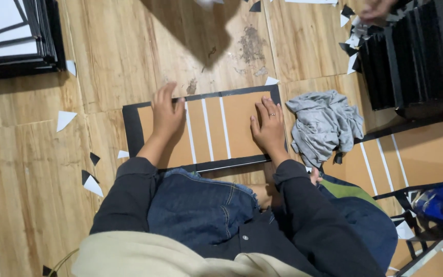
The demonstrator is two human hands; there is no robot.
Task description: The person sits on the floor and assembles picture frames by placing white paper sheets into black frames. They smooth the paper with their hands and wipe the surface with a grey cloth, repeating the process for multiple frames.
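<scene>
A brown cardboard panel (pixel 232 128) with white stripes and a black border lies flat on the wooden floor in front of my knees. My left hand (pixel 166 114) presses palm down on its left part, fingers together and reaching the top black edge. My right hand (pixel 268 126) lies flat on the right part, fingers slightly spread, a ring on one finger. Neither hand grips anything.
A crumpled grey cloth (pixel 324 125) lies just right of the panel. A stack of black-edged boards (pixel 411 56) stands at the upper right, where another person's hand (pixel 378 9) shows. More boards (pixel 11 36) are stacked upper left. Paper scraps (pixel 63 119) litter the floor. A similar panel (pixel 411 159) lies at right.
</scene>
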